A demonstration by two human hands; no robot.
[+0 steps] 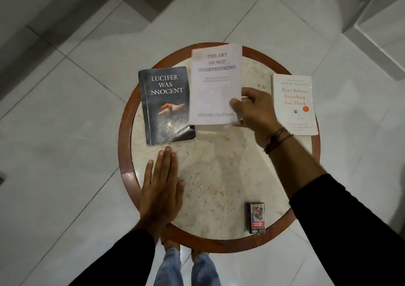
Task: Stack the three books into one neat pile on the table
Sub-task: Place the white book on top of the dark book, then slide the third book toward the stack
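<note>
Round bench, marble top inside a red-brown wooden rim, standing on a pale tiled floor. 3 books on view, none stacked. Dark book, title "Lucifer Was Innocent", lies flat at the left of the top, cover up, slightly skewed, its near right corner dog-eared. White book, title blurred, sits in the middle; its left edge overlaps or touches the dark book's right edge, cannot tell which, and its far edge reaches past the rim at the back. Right hand has a closed grip on this book at its near right edge, thumb on the cover, fingers behind; whether the book is lifted or resting cannot be told from the blur. Third book, white with red title "Don't Believe Everything You Think", lies flat at the right, well apart from the other 2, its right edge overhanging the rim. Left hand lies flat on the bench, fingers together and extended, holding nothing, fingertips just short of the dark book's near edge. Small cigarette pack rests near the front rim at the right. The centre and near part of the marble between the hands is bare. Black sleeves on both arms, cord bracelet on the right wrist.
</note>
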